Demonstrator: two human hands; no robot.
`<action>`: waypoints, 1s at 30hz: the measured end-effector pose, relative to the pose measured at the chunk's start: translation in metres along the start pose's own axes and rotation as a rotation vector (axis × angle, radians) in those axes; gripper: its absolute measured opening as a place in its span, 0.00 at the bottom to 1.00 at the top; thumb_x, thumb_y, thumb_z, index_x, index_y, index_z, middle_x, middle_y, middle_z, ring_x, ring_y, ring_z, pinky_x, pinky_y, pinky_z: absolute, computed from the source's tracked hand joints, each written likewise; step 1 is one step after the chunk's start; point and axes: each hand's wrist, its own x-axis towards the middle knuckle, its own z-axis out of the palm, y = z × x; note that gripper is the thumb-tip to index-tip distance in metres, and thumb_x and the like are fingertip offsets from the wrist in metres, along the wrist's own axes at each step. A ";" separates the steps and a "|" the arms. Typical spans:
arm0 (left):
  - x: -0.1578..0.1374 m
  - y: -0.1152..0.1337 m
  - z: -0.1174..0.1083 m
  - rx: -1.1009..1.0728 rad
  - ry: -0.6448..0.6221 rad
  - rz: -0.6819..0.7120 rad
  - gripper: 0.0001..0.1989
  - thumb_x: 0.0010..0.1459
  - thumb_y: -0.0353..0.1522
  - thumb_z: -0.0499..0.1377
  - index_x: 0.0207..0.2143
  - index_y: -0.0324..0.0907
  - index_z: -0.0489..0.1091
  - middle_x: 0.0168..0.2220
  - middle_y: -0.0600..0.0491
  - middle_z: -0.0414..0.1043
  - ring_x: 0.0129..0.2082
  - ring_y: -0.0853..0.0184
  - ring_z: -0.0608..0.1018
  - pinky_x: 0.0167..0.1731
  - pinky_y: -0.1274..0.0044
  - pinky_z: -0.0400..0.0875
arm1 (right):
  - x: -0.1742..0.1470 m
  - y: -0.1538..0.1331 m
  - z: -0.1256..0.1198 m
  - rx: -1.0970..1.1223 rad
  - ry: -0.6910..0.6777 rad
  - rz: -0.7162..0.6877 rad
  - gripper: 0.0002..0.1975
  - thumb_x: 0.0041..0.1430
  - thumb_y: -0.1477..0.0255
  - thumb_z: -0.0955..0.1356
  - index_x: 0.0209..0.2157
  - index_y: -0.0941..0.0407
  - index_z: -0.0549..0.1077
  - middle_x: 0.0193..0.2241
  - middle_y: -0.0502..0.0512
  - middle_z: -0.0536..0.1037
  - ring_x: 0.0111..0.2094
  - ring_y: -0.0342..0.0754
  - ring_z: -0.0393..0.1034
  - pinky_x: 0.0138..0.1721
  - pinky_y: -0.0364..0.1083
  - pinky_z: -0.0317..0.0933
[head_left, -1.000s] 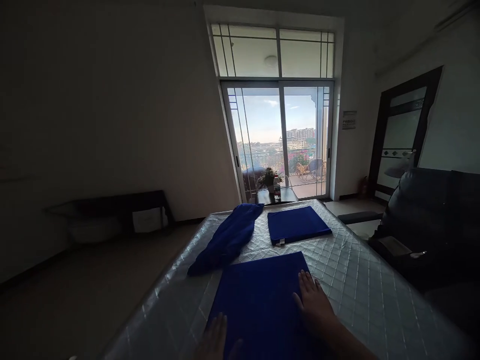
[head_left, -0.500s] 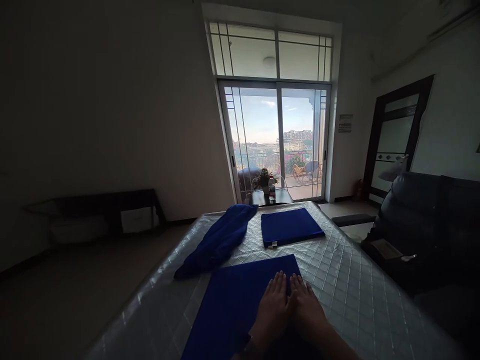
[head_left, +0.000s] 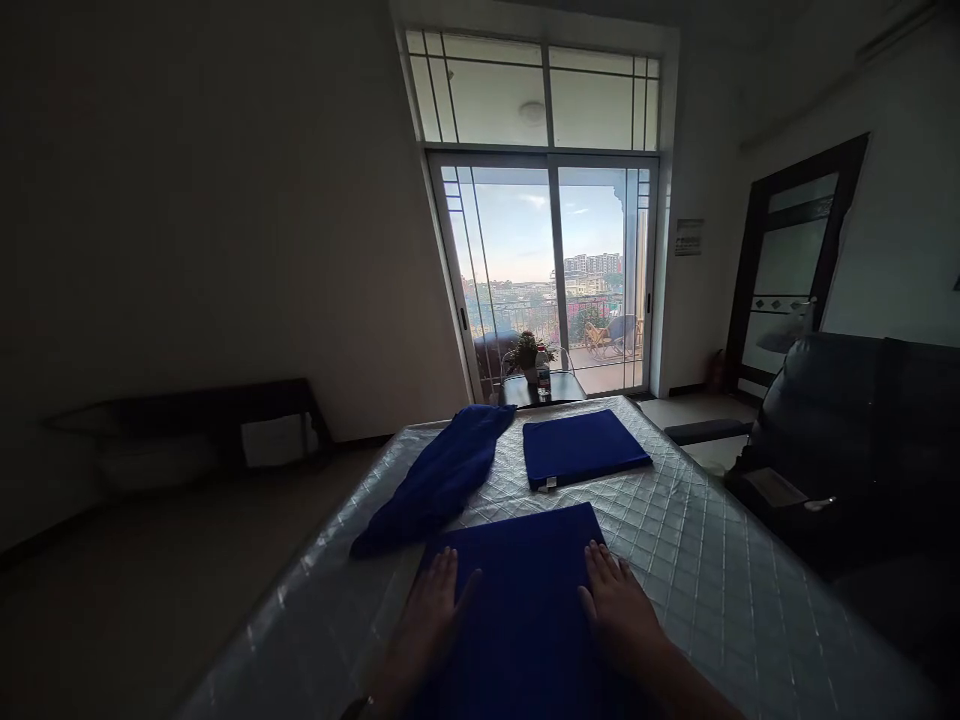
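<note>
A blue cloth [head_left: 525, 590] lies flat and folded in front of me on a table with a silvery quilted cover [head_left: 697, 560]. On its left edge rests my left hand [head_left: 433, 610], open, thumb apart from the fingers and slightly blurred. My right hand [head_left: 616, 598] lies open along the cloth's right edge, palm down. Beyond it to the right is a second blue cloth [head_left: 585, 447], folded into a neat rectangle with a small white tag [head_left: 549, 483]. A third blue cloth [head_left: 442, 480] lies loosely bunched at the far left.
Past the far edge stands a small dark table [head_left: 559, 388] with a potted plant [head_left: 528, 355] and a bottle [head_left: 543, 375], before a sliding glass door [head_left: 517, 250]. A dark recliner chair [head_left: 862, 430] is at the right, a low dark shelf [head_left: 210, 400] at the left.
My left hand has moved left across the cloth, from beside my right hand to the opposite edge. My right hand stays near the right edge. The view has shifted slightly.
</note>
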 end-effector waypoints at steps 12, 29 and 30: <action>-0.003 -0.026 -0.014 -0.053 0.052 -0.150 0.47 0.64 0.56 0.39 0.68 0.24 0.53 0.73 0.33 0.48 0.73 0.51 0.51 0.70 0.58 0.52 | 0.008 0.002 0.009 -0.078 0.013 -0.004 0.33 0.69 0.61 0.50 0.71 0.60 0.49 0.72 0.56 0.46 0.73 0.49 0.37 0.72 0.56 0.37; -0.004 -0.025 -0.017 -0.034 -0.027 -0.178 0.49 0.63 0.57 0.36 0.69 0.23 0.47 0.73 0.33 0.46 0.73 0.51 0.52 0.71 0.61 0.48 | 0.035 -0.032 0.003 -0.070 0.230 -0.146 0.15 0.62 0.65 0.65 0.45 0.55 0.79 0.65 0.61 0.69 0.68 0.56 0.57 0.70 0.57 0.45; -0.004 -0.025 -0.016 -0.036 -0.022 -0.179 0.49 0.63 0.57 0.37 0.69 0.23 0.47 0.73 0.33 0.46 0.73 0.51 0.52 0.71 0.61 0.48 | 0.042 -0.039 0.005 -0.031 0.244 -0.169 0.13 0.61 0.65 0.66 0.42 0.54 0.80 0.63 0.60 0.72 0.67 0.55 0.59 0.70 0.56 0.46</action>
